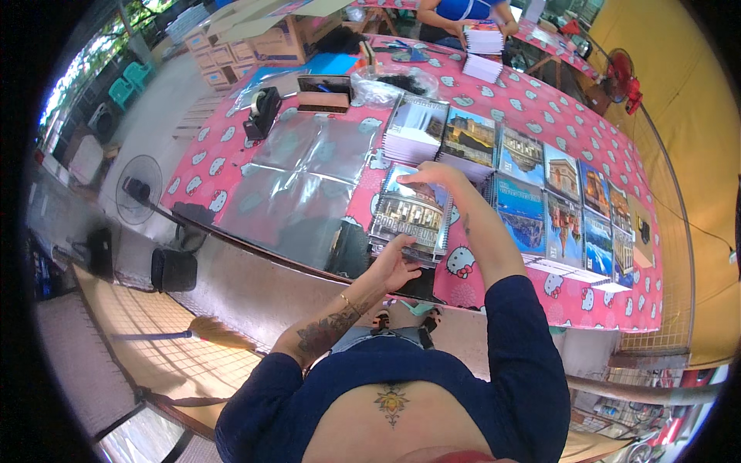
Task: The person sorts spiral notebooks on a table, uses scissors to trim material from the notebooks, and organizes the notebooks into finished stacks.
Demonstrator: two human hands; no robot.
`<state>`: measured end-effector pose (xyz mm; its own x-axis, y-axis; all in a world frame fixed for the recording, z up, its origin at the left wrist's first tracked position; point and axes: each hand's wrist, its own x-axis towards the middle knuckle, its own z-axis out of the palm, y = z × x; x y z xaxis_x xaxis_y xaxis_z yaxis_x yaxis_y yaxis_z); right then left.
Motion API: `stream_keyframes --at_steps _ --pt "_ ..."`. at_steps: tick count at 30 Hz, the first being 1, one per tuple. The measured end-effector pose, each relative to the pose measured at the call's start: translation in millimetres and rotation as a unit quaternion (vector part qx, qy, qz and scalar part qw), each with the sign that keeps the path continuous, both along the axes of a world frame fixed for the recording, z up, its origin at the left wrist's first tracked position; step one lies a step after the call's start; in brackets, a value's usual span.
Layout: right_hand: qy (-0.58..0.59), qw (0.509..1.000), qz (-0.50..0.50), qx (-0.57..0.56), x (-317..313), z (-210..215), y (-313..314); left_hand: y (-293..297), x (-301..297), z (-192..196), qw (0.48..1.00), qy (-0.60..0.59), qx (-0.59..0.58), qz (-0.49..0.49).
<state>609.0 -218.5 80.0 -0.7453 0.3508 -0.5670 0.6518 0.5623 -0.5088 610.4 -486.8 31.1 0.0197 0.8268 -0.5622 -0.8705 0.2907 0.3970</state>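
Observation:
A spiral notebook [411,210] with a domed building on its cover lies near the table's front edge, in front of me. My left hand [392,268] grips its near edge, thumb on the cover and fingers partly hidden below. At its far right corner, my right hand [436,176] holds on with the thumb across the cover; the other fingers are mostly hidden. Whether more notebooks lie beneath it, I cannot tell. Just beyond stands a stack of spiral notebooks [414,130] with a pale landscape cover. Clear plastic sheets [297,181] lie flat to the left.
Several notebook stacks [546,174] stand in two rows at right. A black tape dispenser [263,114], an organiser box [324,94] and a plastic bag [394,81] sit at the back left. Across the table, another person's hand [508,27] holds notebooks. A standing fan [139,187] is at left.

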Motion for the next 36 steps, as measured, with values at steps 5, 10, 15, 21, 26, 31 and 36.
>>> stream_keyframes --at_steps 5,10,15,21,26,31,36 --pt "0.132 0.991 -0.01 0.035 13 -10 5 -17 -9 3 0.986 0.1 -0.068 -0.115" --pt "0.472 0.803 -0.361 -0.04 94 -46 -20 -35 -98 33 0.896 0.366 0.081 -0.238" --pt "0.432 0.665 -0.424 -0.437 109 -70 -75 66 -131 -23 0.964 0.253 0.071 0.026" --pt "0.495 0.699 -0.428 -0.29 94 -75 -98 80 -105 -1 0.927 0.363 0.09 -0.037" --pt "0.485 0.719 -0.429 -0.253 91 -74 -98 72 -133 -38 0.945 0.321 -0.006 -0.063" --pt "0.455 0.75 -0.453 -0.161 86 -102 -78 88 -108 -12 0.943 0.317 -0.03 -0.093" --pt "0.486 0.744 -0.404 -0.216 120 -51 -79 86 -151 -21 0.927 0.363 -0.015 -0.092"
